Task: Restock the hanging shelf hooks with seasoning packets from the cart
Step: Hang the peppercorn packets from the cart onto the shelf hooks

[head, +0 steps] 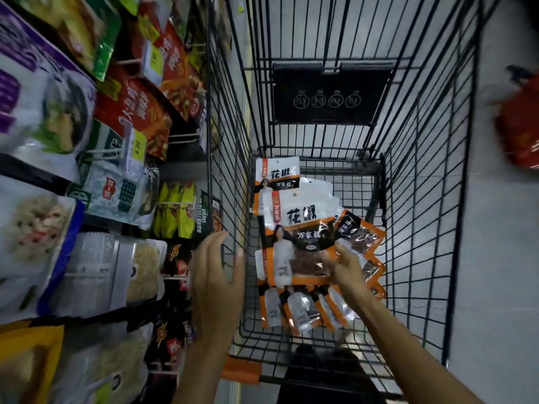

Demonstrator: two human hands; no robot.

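Note:
Several orange-and-white seasoning packets with clear windows lie in a loose pile on the floor of the black wire cart. My right hand reaches into the cart and pinches the lower right corner of the top seasoning packet. My left hand hovers outside the cart's left wall with its fingers straight and spread, holding nothing. Hanging shelf hooks with price tags stick out from the shelving on the left, loaded with other bagged goods.
The shelving on the left is packed with hanging bags: red sauce packets, yellow pouches and large white bags. A black fold-down seat panel closes the cart's far end. Grey floor lies to the right, with a red object at the edge.

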